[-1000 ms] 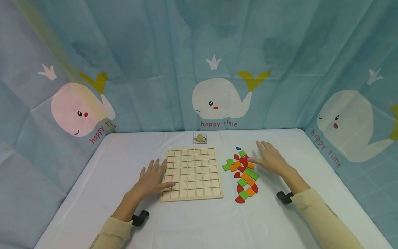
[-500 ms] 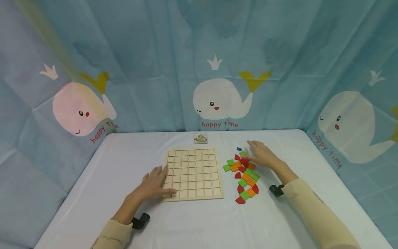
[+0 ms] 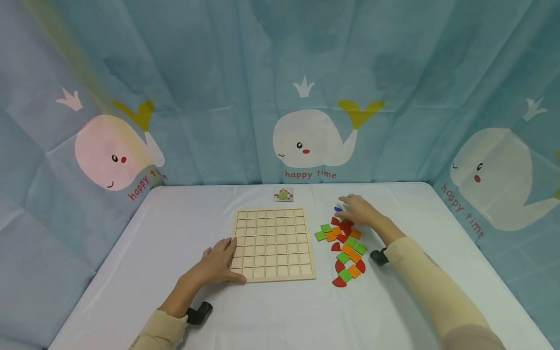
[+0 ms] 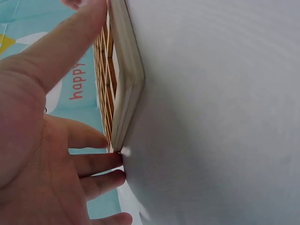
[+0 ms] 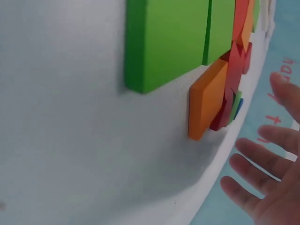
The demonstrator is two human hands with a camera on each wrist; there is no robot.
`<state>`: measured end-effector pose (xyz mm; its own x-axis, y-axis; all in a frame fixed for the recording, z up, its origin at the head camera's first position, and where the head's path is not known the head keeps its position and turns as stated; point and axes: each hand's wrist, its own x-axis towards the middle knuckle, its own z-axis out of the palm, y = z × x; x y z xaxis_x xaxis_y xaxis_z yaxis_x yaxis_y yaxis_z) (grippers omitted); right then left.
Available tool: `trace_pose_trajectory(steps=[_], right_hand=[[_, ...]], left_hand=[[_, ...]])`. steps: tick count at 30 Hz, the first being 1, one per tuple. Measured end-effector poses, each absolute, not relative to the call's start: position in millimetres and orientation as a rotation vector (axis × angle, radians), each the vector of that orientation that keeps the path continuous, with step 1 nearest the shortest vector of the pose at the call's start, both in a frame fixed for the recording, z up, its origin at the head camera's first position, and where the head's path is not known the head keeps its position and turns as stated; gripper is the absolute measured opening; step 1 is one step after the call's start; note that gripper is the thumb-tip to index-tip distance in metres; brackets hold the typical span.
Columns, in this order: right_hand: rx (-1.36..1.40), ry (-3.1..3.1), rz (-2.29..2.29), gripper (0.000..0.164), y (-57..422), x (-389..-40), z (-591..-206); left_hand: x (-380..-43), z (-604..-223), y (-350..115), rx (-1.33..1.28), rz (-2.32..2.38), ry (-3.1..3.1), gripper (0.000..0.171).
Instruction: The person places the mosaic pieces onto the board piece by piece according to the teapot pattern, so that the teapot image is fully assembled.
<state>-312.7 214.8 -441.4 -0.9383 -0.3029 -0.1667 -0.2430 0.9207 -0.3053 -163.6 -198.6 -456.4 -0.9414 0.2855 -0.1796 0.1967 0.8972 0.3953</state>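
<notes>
A square wooden board (image 3: pixel 271 239) with a grid of shallow cells lies on the white table. My left hand (image 3: pixel 216 263) rests at its left edge; in the left wrist view the thumb (image 4: pixel 65 44) reaches along the board's rim (image 4: pixel 129 79) and the fingers are extended at its corner. My right hand (image 3: pixel 360 213) hovers over the far end of a loose pile of coloured pieces, fingers spread and nothing held. Near its fingertips lies a blue half-round piece (image 3: pixel 338 209). Under the hand, red quarter-round pieces and a green piece are partly hidden.
Several green squares (image 3: pixel 345 275), orange squares (image 3: pixel 354 271) and red rounded pieces (image 3: pixel 339 282) lie between the board and the right arm. A small picture card (image 3: pixel 283 194) sits behind the board. A whale-print curtain (image 3: pixel 218 141) stands along the table's far edge.
My right hand has moved left and slightly away from me, over the pile's far end toward the blue piece. My left hand has settled lower against the board's left edge.
</notes>
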Motion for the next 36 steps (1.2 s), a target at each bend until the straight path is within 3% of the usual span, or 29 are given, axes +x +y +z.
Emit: trace_pose_trajectory(steps=[15, 36], right_hand=[[-0.357, 2.827, -0.459, 0.03, 204, -333, -447], [-0.341, 2.803, -0.541, 0.021, 204, -342, -444]], left_hand=[[-166, -454, -195, 0.323, 0.546, 2.808, 0.118], [-167, -452, -195, 0.36, 0.488, 2.803, 0.116]])
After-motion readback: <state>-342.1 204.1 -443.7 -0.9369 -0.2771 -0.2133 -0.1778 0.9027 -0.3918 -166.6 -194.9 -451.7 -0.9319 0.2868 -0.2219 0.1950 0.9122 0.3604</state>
